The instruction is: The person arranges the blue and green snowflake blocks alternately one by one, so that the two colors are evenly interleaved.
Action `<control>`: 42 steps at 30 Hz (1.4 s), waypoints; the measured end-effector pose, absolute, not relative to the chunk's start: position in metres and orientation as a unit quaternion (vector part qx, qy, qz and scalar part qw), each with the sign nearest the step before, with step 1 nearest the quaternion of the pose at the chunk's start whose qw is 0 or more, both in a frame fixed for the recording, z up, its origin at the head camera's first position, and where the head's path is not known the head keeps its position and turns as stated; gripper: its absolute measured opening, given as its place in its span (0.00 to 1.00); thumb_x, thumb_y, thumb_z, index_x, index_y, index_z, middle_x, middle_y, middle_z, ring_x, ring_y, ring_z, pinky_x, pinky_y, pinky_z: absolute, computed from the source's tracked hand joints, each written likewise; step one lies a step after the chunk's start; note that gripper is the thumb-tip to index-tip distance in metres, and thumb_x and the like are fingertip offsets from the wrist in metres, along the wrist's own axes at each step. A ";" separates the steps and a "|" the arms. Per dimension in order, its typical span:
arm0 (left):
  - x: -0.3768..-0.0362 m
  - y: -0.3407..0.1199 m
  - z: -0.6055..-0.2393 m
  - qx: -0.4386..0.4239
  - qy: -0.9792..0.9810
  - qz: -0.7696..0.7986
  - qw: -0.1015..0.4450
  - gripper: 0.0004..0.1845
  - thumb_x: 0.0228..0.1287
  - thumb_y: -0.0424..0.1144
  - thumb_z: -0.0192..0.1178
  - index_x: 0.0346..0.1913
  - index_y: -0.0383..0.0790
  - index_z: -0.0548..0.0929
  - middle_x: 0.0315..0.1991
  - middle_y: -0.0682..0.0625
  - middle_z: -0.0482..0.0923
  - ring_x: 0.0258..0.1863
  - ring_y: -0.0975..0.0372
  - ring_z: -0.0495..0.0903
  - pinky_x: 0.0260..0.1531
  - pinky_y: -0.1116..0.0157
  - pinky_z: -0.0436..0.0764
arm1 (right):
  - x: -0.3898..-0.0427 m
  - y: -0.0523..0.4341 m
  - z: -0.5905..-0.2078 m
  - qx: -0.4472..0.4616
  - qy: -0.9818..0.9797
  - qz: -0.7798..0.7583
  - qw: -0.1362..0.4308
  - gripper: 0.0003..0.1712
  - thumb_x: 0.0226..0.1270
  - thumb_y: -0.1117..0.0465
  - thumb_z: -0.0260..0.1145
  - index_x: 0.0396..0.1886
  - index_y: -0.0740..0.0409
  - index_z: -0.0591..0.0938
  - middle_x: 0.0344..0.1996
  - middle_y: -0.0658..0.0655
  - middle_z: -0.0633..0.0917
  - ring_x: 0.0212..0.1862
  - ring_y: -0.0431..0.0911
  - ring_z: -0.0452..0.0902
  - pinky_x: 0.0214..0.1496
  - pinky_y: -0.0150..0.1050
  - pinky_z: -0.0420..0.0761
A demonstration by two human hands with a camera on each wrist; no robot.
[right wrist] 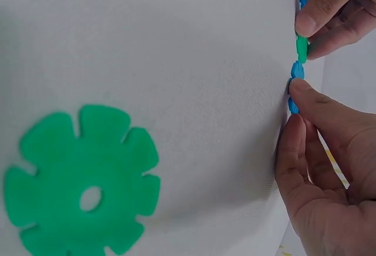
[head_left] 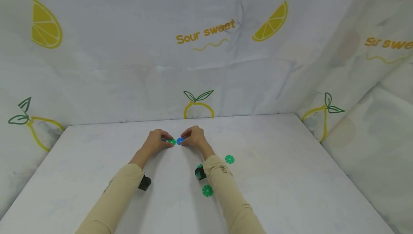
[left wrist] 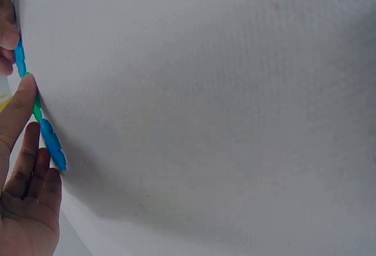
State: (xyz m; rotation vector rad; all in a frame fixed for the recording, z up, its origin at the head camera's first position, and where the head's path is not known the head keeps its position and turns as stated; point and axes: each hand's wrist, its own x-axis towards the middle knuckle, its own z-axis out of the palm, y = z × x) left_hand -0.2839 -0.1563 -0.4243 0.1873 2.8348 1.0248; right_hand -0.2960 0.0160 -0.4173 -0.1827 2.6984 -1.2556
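Observation:
Near the far edge of the table both hands work close together on flat, notched, flower-shaped plastic discs. My left hand [head_left: 157, 140] pinches a green disc [head_left: 173, 142] between thumb and fingers. A blue disc [left wrist: 53, 144] adjoins that green one on its left side, partly hidden by the fingers in the head view. My right hand [right wrist: 335, 156] pinches another blue disc [right wrist: 297, 70] by its right part. This disc stands edge to edge with the green one, right at its rim in the right wrist view.
Loose green discs lie to the right: one [head_left: 229, 159] beyond the right sleeve, one [head_left: 207, 191] nearer the front, and another [head_left: 199, 166] partly covered by the black wrist camera [head_left: 200, 173]. A lemon-printed cloth [head_left: 129, 65] hangs behind the white table [head_left: 290, 176].

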 end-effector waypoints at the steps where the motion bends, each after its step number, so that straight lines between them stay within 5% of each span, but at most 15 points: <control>1: -0.285 -0.155 -0.424 0.063 0.939 0.333 0.062 0.12 0.47 0.35 0.68 0.38 0.40 0.84 0.42 0.45 0.79 0.49 0.51 0.72 0.53 0.54 0.69 | -0.296 0.016 -0.418 -0.059 0.902 -0.420 0.080 0.13 0.41 0.67 0.74 0.32 0.60 0.85 0.29 0.53 0.85 0.34 0.41 0.77 0.41 0.32 0.75; 11: -0.288 -0.150 -0.419 0.092 0.949 0.294 0.063 0.13 0.46 0.36 0.68 0.38 0.37 0.84 0.35 0.47 0.79 0.36 0.58 0.72 0.39 0.60 0.74 | -0.297 0.016 -0.418 -0.057 0.902 -0.420 0.082 0.13 0.40 0.69 0.74 0.32 0.61 0.85 0.29 0.53 0.85 0.33 0.41 0.78 0.36 0.29 0.75; 18: -0.292 -0.147 -0.417 0.100 0.954 0.271 0.076 0.15 0.47 0.37 0.68 0.40 0.37 0.84 0.42 0.44 0.79 0.43 0.54 0.74 0.47 0.56 0.73 | -0.297 0.017 -0.416 -0.055 0.904 -0.417 0.081 0.13 0.41 0.69 0.74 0.32 0.61 0.85 0.29 0.53 0.85 0.34 0.42 0.78 0.44 0.33 0.74; 31: -0.293 -0.144 -0.414 0.114 0.951 0.279 0.071 0.17 0.47 0.39 0.69 0.41 0.38 0.83 0.45 0.42 0.78 0.48 0.50 0.72 0.49 0.54 0.72 | -0.296 0.028 -0.412 -0.043 0.884 -0.456 0.087 0.14 0.47 0.67 0.71 0.37 0.63 0.83 0.32 0.55 0.84 0.31 0.41 0.77 0.33 0.29 0.78; 42: -0.293 -0.141 -0.418 0.117 0.950 0.285 0.058 0.16 0.47 0.40 0.69 0.41 0.40 0.84 0.45 0.43 0.78 0.49 0.51 0.72 0.52 0.54 0.70 | -0.289 0.059 -0.393 0.008 0.790 -0.597 0.137 0.16 0.60 0.68 0.60 0.49 0.65 0.77 0.50 0.61 0.78 0.48 0.47 0.75 0.49 0.39 0.77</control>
